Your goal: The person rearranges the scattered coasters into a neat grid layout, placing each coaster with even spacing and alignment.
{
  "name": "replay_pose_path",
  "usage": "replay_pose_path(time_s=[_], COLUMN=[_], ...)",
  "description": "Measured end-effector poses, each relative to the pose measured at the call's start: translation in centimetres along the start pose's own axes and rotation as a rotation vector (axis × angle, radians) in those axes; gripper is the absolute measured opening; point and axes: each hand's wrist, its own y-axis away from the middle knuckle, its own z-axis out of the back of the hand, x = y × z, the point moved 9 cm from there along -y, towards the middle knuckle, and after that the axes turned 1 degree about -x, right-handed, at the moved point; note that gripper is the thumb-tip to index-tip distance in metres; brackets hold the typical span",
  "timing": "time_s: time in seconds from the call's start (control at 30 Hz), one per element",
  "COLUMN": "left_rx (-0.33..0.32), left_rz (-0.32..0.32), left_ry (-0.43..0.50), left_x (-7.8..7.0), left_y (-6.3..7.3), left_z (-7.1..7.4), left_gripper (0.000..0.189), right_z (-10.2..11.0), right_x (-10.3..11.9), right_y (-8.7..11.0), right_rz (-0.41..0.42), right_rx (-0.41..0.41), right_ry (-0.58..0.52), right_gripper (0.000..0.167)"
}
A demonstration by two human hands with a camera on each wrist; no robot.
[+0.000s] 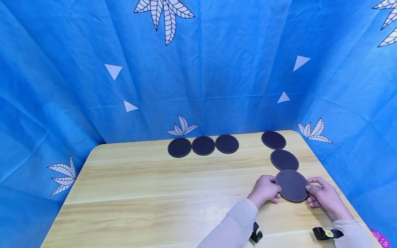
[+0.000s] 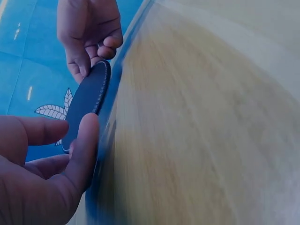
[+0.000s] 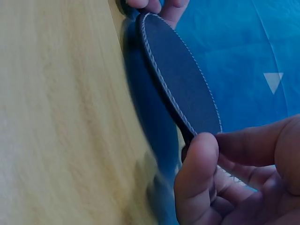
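Just above the right side of the table [image 1: 139, 193], the left hand [image 1: 266, 189] and right hand [image 1: 324, 197] pinch opposite edges of a dark stitched disc [image 1: 291, 186]. It looks light, fairly stiff and hardly fragile; its thin edge seems the surest hold.

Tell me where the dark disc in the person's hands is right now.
In the head view, the held disc is at the lower right, between the left hand and the right hand, with another dark disc just beyond it.
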Motion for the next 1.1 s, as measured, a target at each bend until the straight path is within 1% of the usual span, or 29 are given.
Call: replay_pose_path(time_s=[0.13,0.2,0.27,0.37,0.47,0.57,0.7,0.77,0.93,1.1], left_rx=[-0.014,-0.016,-0.018,-0.009,0.015,0.054,0.108,0.129,0.148,0.153], left_rz=[-0.079,-0.107,-0.122,-0.115,-0.106,-0.111,-0.134,-0.142,-0.155,-0.158], left_ry=[-0.1,-0.129,-0.151,-0.139,-0.122,-0.105,-0.083,-0.068,-0.03,-0.023], left_x=[-0.7,-1.1,-1.4,-1.5,-1.5,-1.5,-1.5,-1.5,-1.4,-1.1], left_y=[-0.2,-0.2,-0.3,-0.3,-0.3,-0.3,-0.5,-0.5,-0.8,-1.3], left_z=[0.4,0.6,0.8,1.0,1.1,1.2,1.6,1.9,2.7,3.8], left_gripper=[0.037,0.041,0.045,0.049,0.053,0.057,0.061,0.062,0.064,0.063], right_z=[-0.4,-0.5,-0.5,-0.7,-1.0,-1.5,-2.2,-2.5,-3.8,-5.2], right_x=[0.0,0.2,0.4,0.7,0.9,1.2,1.5,1.6,2.1,2.7], right_y=[-0.1,-0.1,-0.1,-0.1,-0.1,-0.1,-0.1,-0.1,-0.2,-0.2], right_rz=[0.007,0.016,0.029,0.043,0.053,0.061,0.067,0.065,0.06,0.067], right_rx=[0.032,0.042,0.05,0.062,0.076,0.091,0.106,0.113,0.165,0.24], right_ry=[-0.048,-0.082,-0.11,-0.141,-0.155,-0.162,-0.148,-0.126,-0.068,-0.08], right_gripper=[0.04,0.042,0.04,0.038,0.038,0.037,0.036,0.042,0.067,0.072])
